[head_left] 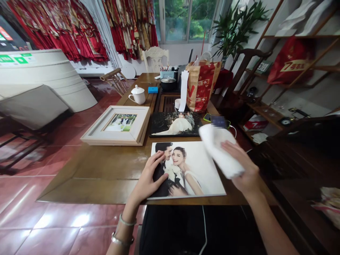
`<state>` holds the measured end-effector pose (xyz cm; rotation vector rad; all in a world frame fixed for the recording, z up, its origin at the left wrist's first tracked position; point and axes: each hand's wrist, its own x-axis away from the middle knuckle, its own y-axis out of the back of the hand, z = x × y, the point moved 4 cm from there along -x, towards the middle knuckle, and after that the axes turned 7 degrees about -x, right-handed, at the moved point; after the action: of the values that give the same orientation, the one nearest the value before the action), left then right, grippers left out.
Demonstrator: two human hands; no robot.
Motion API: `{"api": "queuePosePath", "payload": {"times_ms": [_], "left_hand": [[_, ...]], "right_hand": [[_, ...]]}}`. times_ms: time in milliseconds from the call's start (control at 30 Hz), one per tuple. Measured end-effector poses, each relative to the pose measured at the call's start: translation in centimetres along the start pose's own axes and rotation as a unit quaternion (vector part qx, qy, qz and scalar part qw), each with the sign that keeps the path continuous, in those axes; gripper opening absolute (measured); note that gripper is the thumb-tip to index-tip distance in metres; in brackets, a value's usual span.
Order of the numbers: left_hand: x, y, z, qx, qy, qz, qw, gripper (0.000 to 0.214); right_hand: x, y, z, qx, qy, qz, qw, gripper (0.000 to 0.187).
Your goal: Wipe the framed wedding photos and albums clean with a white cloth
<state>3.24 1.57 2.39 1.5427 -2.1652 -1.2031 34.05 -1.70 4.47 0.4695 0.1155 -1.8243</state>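
Note:
A photo panel (204, 166) showing a couple lies flat near the front edge of the table. My left hand (150, 177) rests on its left side with the fingers stretched out. In my right hand (243, 166) is a folded white cloth (221, 148), raised beside the panel's right edge; both look slightly blurred. Just behind lies a darker photo panel (172, 124) with a figure in a long white dress. To the left of that sits a pale framed photo (120, 122) on top of another frame.
Further back on the wooden table (106, 170) stand a white lidded cup (138, 95), a blue box (153, 90), a dark bowl (168, 84) and a red and brown paper bag (203, 86). A phone (219, 121) with a white cable lies at the right.

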Motion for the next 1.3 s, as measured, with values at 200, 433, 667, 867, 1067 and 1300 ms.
{"api": "queuePosePath", "payload": {"times_ms": [200, 433, 667, 867, 1067, 1300], "left_hand": [[-0.2, 0.1, 0.7, 0.011, 0.006, 0.004, 1.0, 0.051], [-0.2, 0.1, 0.6, -0.004, -0.002, 0.009, 1.0, 0.052], [-0.1, 0.1, 0.2, -0.027, -0.008, 0.004, 1.0, 0.052], [-0.2, 0.0, 0.1, -0.029, -0.01, 0.001, 1.0, 0.053], [-0.2, 0.2, -0.1, -0.035, -0.025, 0.026, 0.999, 0.051], [-0.2, 0.2, -0.1, -0.029, -0.028, 0.019, 0.999, 0.049]], "right_hand": [[-2.6, -4.5, 0.3, 0.322, 0.212, 0.17, 0.907, 0.06], [-5.1, -7.2, -1.2, 0.389, 0.149, 0.232, 0.879, 0.072], [-1.9, -7.1, 0.1, 0.344, 0.105, 0.283, 0.889, 0.08], [7.1, -5.5, 3.8, 0.322, 0.141, 0.403, 0.845, 0.091], [5.5, -5.3, 2.5, 0.31, 0.123, 0.37, 0.867, 0.067], [-3.9, -7.9, -0.2, 0.356, 0.078, 0.287, 0.886, 0.074]]}}
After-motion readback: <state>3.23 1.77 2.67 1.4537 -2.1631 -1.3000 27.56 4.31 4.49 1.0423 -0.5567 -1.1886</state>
